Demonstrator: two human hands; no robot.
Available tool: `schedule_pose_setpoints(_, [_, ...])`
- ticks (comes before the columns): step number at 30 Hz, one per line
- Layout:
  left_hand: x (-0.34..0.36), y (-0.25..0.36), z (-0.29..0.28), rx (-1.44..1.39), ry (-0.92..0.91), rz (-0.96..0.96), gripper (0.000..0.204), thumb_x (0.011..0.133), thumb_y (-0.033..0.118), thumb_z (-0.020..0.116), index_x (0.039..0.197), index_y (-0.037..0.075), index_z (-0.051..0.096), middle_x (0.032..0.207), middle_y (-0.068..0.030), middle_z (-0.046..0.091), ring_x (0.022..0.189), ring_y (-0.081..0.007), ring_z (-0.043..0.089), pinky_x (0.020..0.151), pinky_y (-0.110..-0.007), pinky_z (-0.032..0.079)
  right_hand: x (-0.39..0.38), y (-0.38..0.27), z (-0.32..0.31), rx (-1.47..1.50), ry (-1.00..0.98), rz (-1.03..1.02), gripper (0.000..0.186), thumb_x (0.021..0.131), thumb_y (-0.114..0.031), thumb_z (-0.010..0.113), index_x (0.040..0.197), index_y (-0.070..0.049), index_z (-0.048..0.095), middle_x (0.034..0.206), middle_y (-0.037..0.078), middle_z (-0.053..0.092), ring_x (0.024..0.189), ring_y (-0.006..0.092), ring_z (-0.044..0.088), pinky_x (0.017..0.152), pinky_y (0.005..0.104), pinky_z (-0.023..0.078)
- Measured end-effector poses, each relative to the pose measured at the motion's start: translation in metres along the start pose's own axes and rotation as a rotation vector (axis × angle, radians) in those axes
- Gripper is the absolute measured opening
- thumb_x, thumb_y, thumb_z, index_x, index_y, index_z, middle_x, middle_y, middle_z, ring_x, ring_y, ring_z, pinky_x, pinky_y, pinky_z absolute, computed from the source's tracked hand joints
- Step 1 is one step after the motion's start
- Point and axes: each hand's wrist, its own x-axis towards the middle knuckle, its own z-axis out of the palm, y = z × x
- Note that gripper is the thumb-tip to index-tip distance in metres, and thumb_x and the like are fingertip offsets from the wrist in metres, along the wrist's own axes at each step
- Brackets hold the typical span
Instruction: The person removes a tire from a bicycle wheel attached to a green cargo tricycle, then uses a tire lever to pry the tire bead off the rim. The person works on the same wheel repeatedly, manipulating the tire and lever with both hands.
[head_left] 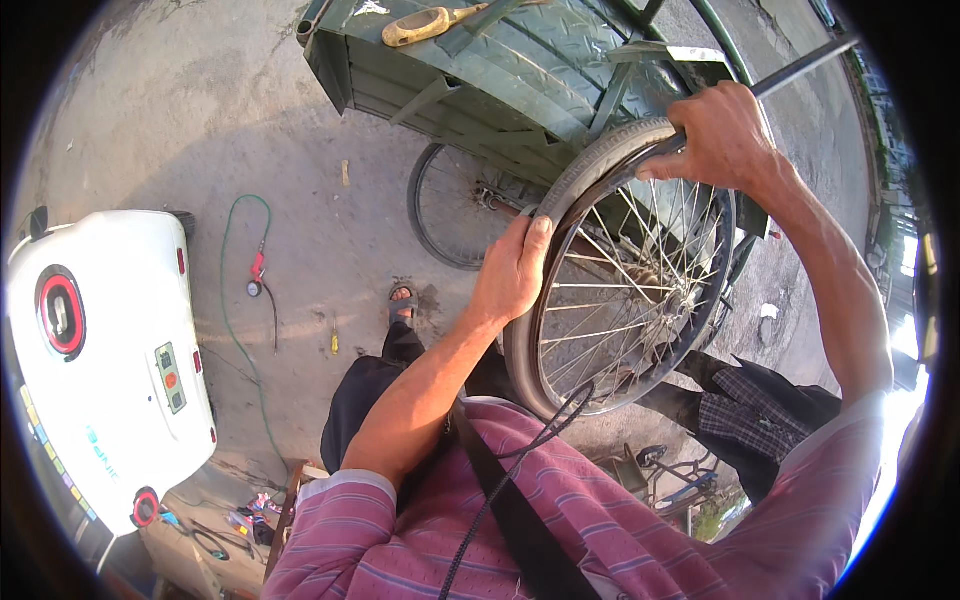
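My left hand point(515, 268) is closed on the left side of a tire point(578, 172), thumb up, on a spoked bicycle wheel point(672, 298) held at a tilt in front of me. My right hand point(725, 140) is closed round the upper part of the tire, where a dark band runs along the rim; what exactly lies under its fingers is partly hidden. The wheel overlaps the side of a green metal cargo cart point(440, 85), which has another spoked wheel point(425, 220) lower down.
A wooden-handled tool point(412, 27) lies on the cart. On the concrete are a red-handled gauge point(257, 268) with green hose and a yellow screwdriver point(334, 341). A small white vehicle point(110, 300) stands left. Dark checked cloth point(745, 420) and bicycle parts point(680, 490) are at lower right.
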Motion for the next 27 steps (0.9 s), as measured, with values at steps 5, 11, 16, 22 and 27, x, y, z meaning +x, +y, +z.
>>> schedule_pose_setpoints(5, [0.039, 0.007, 0.001, 0.008, -0.009, 0.116, 0.069, 0.117, 0.060, 0.039, 0.097, -0.004, 0.054, 0.083, -0.0139, 0.056, 0.084, -0.0271, 0.053, 0.083, -0.045, 0.048, -0.044, 0.003, 0.025, 0.142, 0.072, 0.237, 0.084, 0.074, -0.088, 0.078, 0.083, -0.005, 0.081, 0.064, 0.012, 0.070, 0.068, 0.0330, 0.073, 0.079, 0.0462, 0.055])
schedule_pose_setpoints(11, [-0.008, 0.010, 0.002, 0.107, 0.110, 0.127, 0.067, 0.116, 0.056, 0.049, 0.137, -0.007, 0.057, 0.109, -0.0258, 0.072, 0.106, -0.0372, 0.070, 0.096, -0.045, 0.053, -0.034, 0.012, 0.016, 0.103, 0.051, 0.214, 0.082, 0.070, -0.086, 0.082, 0.077, -0.005, 0.079, 0.063, 0.013, 0.070, 0.067, 0.0335, 0.073, 0.075, 0.0483, 0.057])
schedule_pose_setpoints(16, [-0.084, -0.056, 0.021, -0.037, 0.162, -0.041, 0.058, 0.114, 0.050, 0.059, 0.135, -0.004, 0.052, 0.097, -0.0145, 0.068, 0.081, -0.0228, 0.068, 0.070, -0.038, 0.056, -0.021, 0.020, 0.013, 0.096, -0.022, 0.160, 0.083, 0.074, -0.089, 0.077, 0.080, -0.006, 0.080, 0.067, 0.013, 0.071, 0.069, 0.0329, 0.073, 0.069, 0.0463, 0.056])
schedule_pose_setpoints(22, [-0.090, -0.049, 0.019, -0.067, 0.121, -0.161, 0.058, 0.112, 0.051, 0.059, 0.133, -0.003, 0.053, 0.102, -0.0306, 0.074, 0.096, -0.0528, 0.074, 0.081, -0.054, 0.056, 0.034, 0.020, -0.012, -0.086, 0.031, -0.125, 0.083, 0.074, -0.083, 0.079, 0.072, 0.000, 0.078, 0.064, 0.020, 0.068, 0.067, 0.0413, 0.072, 0.068, 0.0485, 0.057])
schedule_pose_setpoints(27, [-0.081, -0.048, 0.017, -0.034, 0.144, -0.087, 0.056, 0.112, 0.050, 0.060, 0.129, -0.003, 0.055, 0.098, -0.0293, 0.075, 0.092, -0.0504, 0.075, 0.078, -0.054, 0.057, 0.071, 0.015, -0.024, -0.151, 0.107, -0.328, 0.087, 0.065, -0.085, 0.083, 0.067, 0.002, 0.077, 0.061, 0.022, 0.065, 0.062, 0.0414, 0.069, 0.067, 0.0471, 0.054])
